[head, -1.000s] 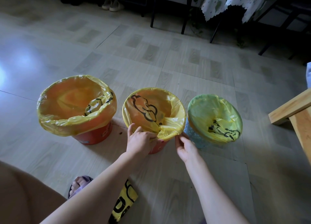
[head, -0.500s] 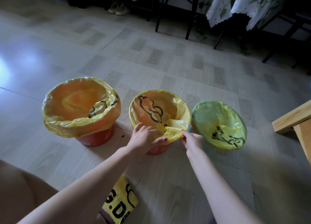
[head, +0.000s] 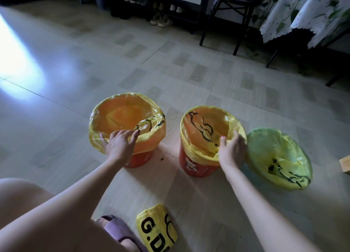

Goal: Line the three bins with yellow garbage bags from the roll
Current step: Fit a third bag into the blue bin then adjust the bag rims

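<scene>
Fingers [head: 130, 135] spread over crinkled yellow bag [head: 149, 140], round orange bin [head: 139, 160]

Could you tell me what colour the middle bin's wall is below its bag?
Red-orange plastic bin wall with white lettering, head view.

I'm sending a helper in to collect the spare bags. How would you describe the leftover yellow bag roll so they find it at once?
Start at the row of three lined bins on the tiled floor. Come back toward the person's sandalled foot; the bag roll lies flat beside it. Unlike the bags in the bins, it is a folded yellow packet with bold black letters.
</scene>
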